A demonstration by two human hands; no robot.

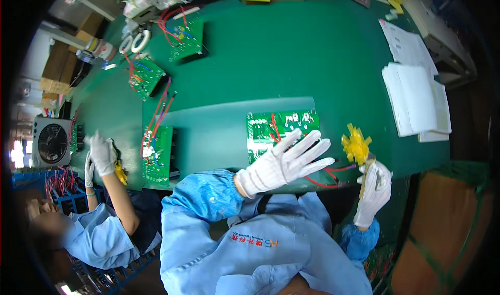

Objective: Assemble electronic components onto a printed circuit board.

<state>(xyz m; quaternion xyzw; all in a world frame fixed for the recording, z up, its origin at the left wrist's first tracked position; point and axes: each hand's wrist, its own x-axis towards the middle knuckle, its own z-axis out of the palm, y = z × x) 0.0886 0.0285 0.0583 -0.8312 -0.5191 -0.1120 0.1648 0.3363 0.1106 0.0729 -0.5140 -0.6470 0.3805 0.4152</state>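
Note:
My left hand [287, 162], in a white glove, hovers over the near edge of a green circuit board [285, 122] with its fingers spread and nothing in them. Red wires [324, 181] come off that board toward the right, some of them passing under the hand. My right hand [375, 191], gloved too, is closed around a thin holder whose shape is mostly hidden. A bunch of yellow tape pieces [356, 145] sticks out at the top of this holder, beside the board's right end.
Circuit boards with red wires [159, 152] lie to the left and farther back [187, 41]. White papers [414, 99] rest at the right. A co-worker's gloved hand [102, 153] is at the far left, near a fan unit [52, 142]. Tape rolls [140, 41] lie at back left.

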